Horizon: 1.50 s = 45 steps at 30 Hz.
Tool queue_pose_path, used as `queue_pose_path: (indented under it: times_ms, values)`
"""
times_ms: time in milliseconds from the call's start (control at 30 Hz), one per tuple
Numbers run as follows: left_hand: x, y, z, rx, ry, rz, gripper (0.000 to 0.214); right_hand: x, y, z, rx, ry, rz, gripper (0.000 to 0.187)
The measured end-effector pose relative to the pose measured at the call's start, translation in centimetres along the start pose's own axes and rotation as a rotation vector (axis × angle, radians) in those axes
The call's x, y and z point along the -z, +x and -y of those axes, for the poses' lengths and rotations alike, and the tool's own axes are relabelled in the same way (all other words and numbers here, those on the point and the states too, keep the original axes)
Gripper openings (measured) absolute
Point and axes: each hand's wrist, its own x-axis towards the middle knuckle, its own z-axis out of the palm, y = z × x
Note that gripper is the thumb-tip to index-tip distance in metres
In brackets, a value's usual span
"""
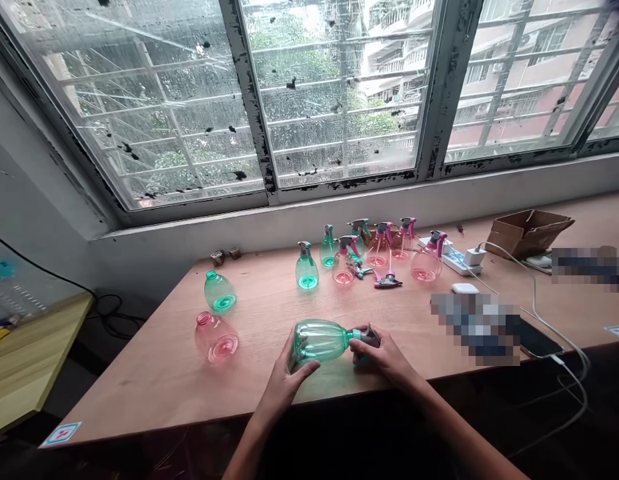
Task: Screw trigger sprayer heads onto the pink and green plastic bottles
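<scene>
A green see-through spray bottle lies on its side near the front edge of the wooden table. My left hand is wrapped round its base. My right hand is closed on the grey spray head at its neck. A green bottle body and a pink one, both without heads, sit to the left.
Several green and pink spray bottles and loose spray heads stand at the back. A power strip, white cables, a phone and a cardboard box are on the right. A lower table is at left.
</scene>
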Motion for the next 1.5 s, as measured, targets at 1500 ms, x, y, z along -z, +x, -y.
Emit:
queue_pose_path:
  times_ms: [1500]
  values:
    - [-0.4,-0.1,0.5,-0.020,-0.002,-0.003,0.071,0.5,-0.3,0.0,-0.018,-0.075,0.027,0.033]
